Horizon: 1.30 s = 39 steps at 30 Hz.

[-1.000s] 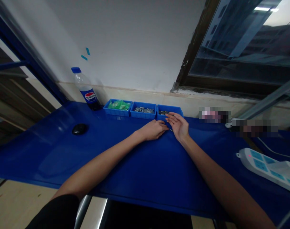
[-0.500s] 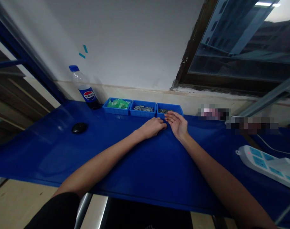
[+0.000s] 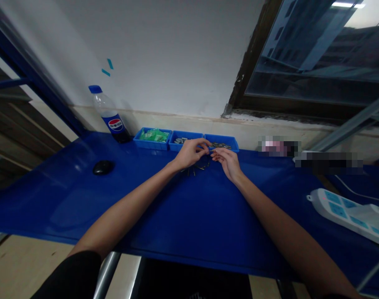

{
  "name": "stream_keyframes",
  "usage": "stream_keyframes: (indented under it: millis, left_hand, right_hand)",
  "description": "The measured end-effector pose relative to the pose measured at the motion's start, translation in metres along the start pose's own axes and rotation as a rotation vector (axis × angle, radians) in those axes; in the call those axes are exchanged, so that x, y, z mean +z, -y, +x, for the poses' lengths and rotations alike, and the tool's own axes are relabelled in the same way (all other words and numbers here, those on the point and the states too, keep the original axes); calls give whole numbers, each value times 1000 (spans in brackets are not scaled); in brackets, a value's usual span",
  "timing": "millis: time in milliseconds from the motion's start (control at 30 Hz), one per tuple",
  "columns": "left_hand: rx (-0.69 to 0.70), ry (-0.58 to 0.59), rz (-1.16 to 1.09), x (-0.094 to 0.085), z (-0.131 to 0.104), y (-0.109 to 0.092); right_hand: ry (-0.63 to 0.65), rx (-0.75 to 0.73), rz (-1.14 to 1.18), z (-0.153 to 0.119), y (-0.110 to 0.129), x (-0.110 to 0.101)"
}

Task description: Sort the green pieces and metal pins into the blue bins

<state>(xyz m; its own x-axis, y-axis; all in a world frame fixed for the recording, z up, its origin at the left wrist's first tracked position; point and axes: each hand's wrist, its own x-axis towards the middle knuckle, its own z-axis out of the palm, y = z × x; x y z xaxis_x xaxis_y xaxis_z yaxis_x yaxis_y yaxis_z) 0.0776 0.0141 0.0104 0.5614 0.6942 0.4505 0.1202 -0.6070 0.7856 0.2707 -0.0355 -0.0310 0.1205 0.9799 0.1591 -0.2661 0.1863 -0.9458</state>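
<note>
Well inside the table edge (image 3: 183, 260), both hands (image 3: 189, 154) (image 3: 228, 162)

You can pass over the tabletop (image 3: 189, 226) between your left forearm (image 3: 130, 209) and right forearm (image 3: 276, 222); ahead, blue bins (image 3: 150, 144) bar you; the Pepsi bottle (image 3: 113, 123) and black mouse (image 3: 102, 167) obstruct leftward, the power strip (image 3: 338, 210) rightward.

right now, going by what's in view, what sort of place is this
Probably an indoor workbench, perhaps in a small workshop: three blue bins in a row, small metal pieces lying on the blue table, and a white power strip at the right.
</note>
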Motion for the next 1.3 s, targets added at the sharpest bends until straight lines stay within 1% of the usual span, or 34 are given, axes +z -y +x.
stream_keyframes:
  millis: [167, 267, 367, 500, 567, 700, 767, 900, 1133, 1300]
  left_hand:
    - [-4, 35, -23, -5, 0, -2]
    - [-12, 76, -33, -6, 0, -1]
    - [-19, 81, -31, -6, -1, 1]
    - [-23, 87, 93, -9, 0, 4]
    - [-15, 136, 207, -14, 1, 4]
    - [0, 313, 425, -26, 1, 3]
    - [-14, 366, 500, -32, 1, 1]
    - [-19, 428, 603, -40, 2, -3]
    - [-156, 538, 643, -45, -3, -9]
    - [-292, 562, 734, -48, -11, -14]
  right_hand:
    - [54, 17, -33, -2, 3, 1]
    - [63, 39, -31, -2, 4, 0]
    - [60, 58, -40, -2, 5, 1]
    - [16, 35, -57, -3, 5, 2]
    - [-33, -19, -43, -3, 4, 2]
    - [-112, -138, -25, -2, 1, -1]
    - [-115, -160, -32, -2, 0, -1]
    - [-102, -158, -39, -3, 0, -1]
    - [-64, -153, -190, -4, -3, 0]
    - [-31, -133, -171, -4, -3, 0]
